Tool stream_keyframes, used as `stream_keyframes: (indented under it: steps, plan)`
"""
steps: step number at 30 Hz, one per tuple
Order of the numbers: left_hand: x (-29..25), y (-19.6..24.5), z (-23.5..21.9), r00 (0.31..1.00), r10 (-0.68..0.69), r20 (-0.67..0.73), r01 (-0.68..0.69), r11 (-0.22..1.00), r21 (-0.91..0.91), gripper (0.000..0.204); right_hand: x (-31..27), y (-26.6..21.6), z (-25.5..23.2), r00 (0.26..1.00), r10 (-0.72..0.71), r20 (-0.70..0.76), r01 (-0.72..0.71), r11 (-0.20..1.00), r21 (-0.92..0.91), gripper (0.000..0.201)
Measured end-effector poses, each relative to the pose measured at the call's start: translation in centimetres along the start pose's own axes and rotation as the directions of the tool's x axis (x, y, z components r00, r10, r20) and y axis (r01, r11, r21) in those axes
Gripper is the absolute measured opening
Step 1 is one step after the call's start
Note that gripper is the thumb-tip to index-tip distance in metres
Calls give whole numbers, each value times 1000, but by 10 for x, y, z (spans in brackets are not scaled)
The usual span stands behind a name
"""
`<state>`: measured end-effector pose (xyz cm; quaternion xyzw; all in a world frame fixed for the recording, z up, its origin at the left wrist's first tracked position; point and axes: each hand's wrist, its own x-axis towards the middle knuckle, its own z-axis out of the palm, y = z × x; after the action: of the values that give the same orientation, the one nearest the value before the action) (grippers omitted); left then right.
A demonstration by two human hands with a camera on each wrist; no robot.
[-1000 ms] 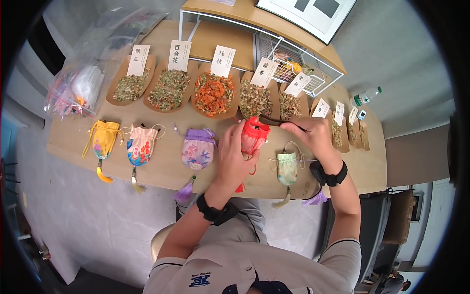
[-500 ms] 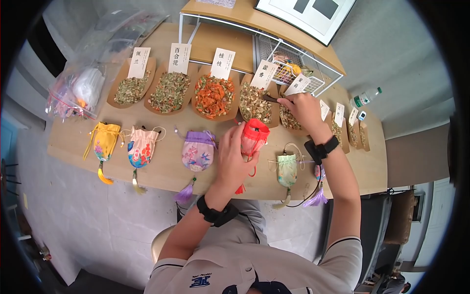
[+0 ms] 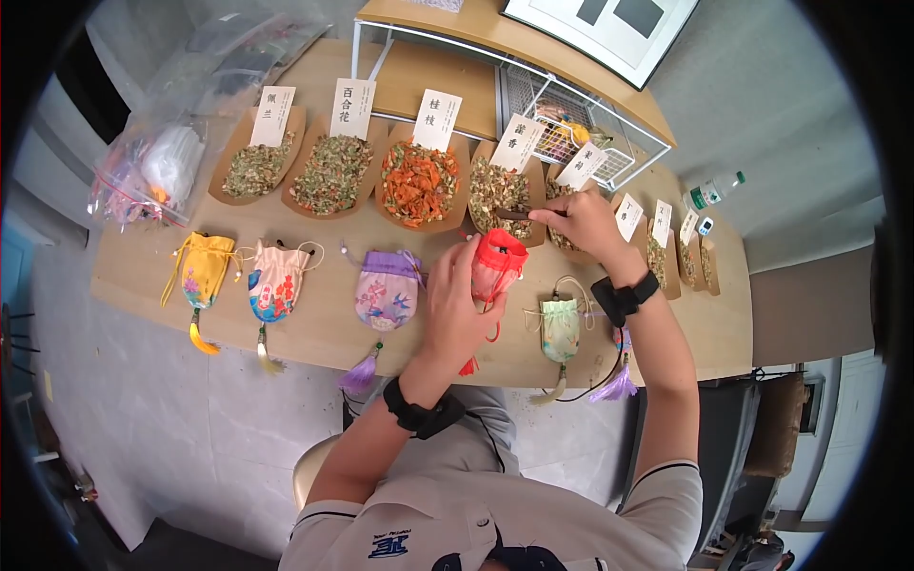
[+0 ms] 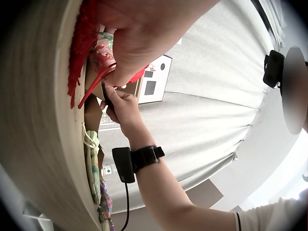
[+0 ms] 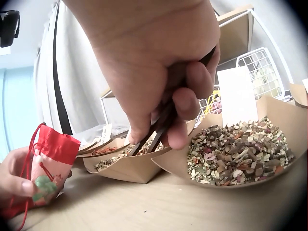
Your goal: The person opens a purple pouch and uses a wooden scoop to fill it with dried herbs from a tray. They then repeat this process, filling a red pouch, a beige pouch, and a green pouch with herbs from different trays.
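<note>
One dark two-pronged tool [image 3: 515, 215] is pinched in the curled right grip [image 3: 583, 226], prongs angled down into a tray of dried herbs [image 3: 499, 192]. And here's the left grip [image 3: 452, 303], fingers wrapped round the red pouch [image 3: 492, 277], mouth up and open, just short of that tray! Call the pouch the centre of the dial in the head view: the herbs sit at twelve, the right grip at two. Swing to half past ten and there's the vivid orange mix [image 3: 417, 186]. Over at half past four lies the green pouch [image 3: 560, 328]; the purple pouch [image 3: 387, 293] takes half past eight, and the yellow pouch [image 3: 205, 265] is well out at nine, all on the bench [image 3: 709, 324]. Out near half past two, a bottle [image 3: 709, 193] lies tilted.
</note>
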<state>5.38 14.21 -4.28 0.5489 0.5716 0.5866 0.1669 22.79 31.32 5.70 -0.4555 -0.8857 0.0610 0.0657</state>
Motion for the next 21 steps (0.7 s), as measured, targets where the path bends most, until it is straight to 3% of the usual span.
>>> stream_keyframes:
  steps: [3,12,15,21]
  plan:
    - [0,1,0,1000,-8,3,8,1000,-4,88,-1,-7,-4,999,-41,17,42,999,-31,38]
    - [0,1,-1,1000,-6,15,6,1000,-4,89,-10,-4,17,940,-314,-137,259,913,-314,43]
    - [0,0,-1,1000,-6,18,7,1000,-8,89,-16,-7,21,923,-347,-165,253,872,-419,47]
    - [0,0,0,1000,1,15,-1,1000,1,89,-21,-13,25,880,-402,-253,264,857,-443,45]
